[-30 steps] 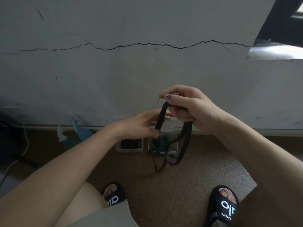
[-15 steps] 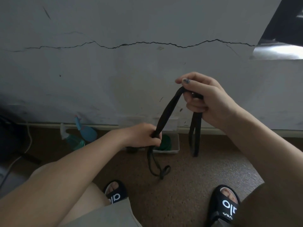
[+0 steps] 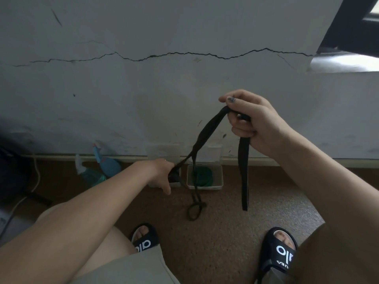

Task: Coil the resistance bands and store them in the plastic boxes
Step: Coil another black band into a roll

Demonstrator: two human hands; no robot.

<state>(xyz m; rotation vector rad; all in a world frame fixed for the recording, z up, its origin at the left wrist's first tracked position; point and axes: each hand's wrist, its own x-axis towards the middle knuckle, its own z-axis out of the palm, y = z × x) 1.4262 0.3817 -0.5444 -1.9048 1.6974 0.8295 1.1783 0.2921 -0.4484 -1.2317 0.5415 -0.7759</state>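
A spray bottle [image 3: 106, 167] and a cable [image 3: 30, 185] lie by the cracked wall [image 3: 143, 78]; the plastic box [image 3: 205, 178] holds a green band [image 3: 202, 175]. The black band [image 3: 207, 132] stretches from the raised right hand [image 3: 252, 121], curled round it, down to the left hand [image 3: 164, 174], which grips it low

A brown speckled floor [image 3: 221, 232] runs up to the foot of a cracked grey wall. Against the wall stands a clear plastic box [image 3: 217, 186] with a coiled green band [image 3: 203, 176] inside it; a second box [image 3: 175, 184] sits just beside it on the left, mostly hidden. Farther left lie a blue spray bottle [image 3: 106, 163] and a white cable [image 3: 35, 177]. Two black sandals [image 3: 280, 253] rest on the near floor.
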